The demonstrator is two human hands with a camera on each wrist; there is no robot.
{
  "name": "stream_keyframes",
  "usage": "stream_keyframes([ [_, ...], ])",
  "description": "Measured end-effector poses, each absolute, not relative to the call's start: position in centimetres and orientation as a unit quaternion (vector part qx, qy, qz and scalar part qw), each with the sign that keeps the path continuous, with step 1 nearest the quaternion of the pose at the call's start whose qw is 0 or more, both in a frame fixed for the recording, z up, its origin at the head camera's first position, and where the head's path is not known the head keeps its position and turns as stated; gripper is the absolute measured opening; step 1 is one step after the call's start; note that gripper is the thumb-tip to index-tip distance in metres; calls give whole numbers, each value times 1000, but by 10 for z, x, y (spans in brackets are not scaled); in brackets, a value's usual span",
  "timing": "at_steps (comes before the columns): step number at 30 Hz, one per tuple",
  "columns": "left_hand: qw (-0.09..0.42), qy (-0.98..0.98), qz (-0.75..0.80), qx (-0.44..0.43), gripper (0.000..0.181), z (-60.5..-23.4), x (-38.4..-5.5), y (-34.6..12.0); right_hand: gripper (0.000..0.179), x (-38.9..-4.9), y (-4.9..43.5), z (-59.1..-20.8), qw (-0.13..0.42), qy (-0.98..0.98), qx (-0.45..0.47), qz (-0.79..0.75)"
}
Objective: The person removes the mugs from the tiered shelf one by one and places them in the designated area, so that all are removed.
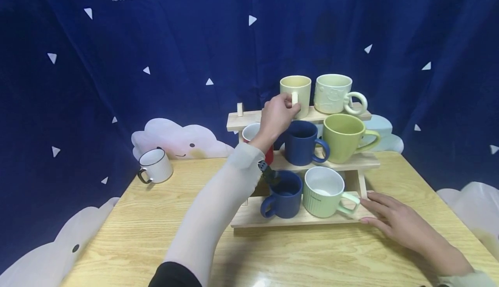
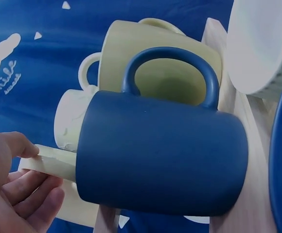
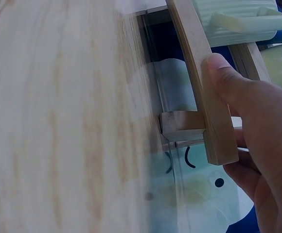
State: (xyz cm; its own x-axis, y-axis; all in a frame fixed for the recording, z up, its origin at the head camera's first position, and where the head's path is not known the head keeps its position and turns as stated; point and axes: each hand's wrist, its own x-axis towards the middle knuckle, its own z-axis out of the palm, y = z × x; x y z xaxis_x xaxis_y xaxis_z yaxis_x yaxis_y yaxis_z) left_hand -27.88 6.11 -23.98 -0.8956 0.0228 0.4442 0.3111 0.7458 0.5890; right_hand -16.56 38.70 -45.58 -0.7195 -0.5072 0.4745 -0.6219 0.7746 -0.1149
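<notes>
The left arm slants from bottom centre of the head view to right of centre, its left hand (image 1: pixel 278 115) in a narrow grip, pinching the handle of a pale yellow mug (image 1: pixel 304 95) at the top tier of the wooden mug rack (image 1: pixel 249 213). At lower right, the right hand (image 1: pixel 403 223) holds the rack's bottom end between thumb and fingers.

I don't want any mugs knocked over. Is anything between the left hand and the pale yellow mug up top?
Nothing visible: the left hand pinches the pale yellow mug by its handle. The nearby blue mug stands lower, on the middle shelf, not between them.
</notes>
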Motion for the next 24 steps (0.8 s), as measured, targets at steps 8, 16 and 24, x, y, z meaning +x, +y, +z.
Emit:
stream_keyframes([
  [8,185,-898,-390,-87,29,-240,-282,55,54,-166,387,-456,212,-916,310,141],
  [16,185,-886,-416,-82,31,-240,-282,46,54,-167,387,-456,214,-915,312,142],
  [24,181,-868,-457,-70,30,-240,-281,42,53,-166,387,-455,205,-920,305,136],
])
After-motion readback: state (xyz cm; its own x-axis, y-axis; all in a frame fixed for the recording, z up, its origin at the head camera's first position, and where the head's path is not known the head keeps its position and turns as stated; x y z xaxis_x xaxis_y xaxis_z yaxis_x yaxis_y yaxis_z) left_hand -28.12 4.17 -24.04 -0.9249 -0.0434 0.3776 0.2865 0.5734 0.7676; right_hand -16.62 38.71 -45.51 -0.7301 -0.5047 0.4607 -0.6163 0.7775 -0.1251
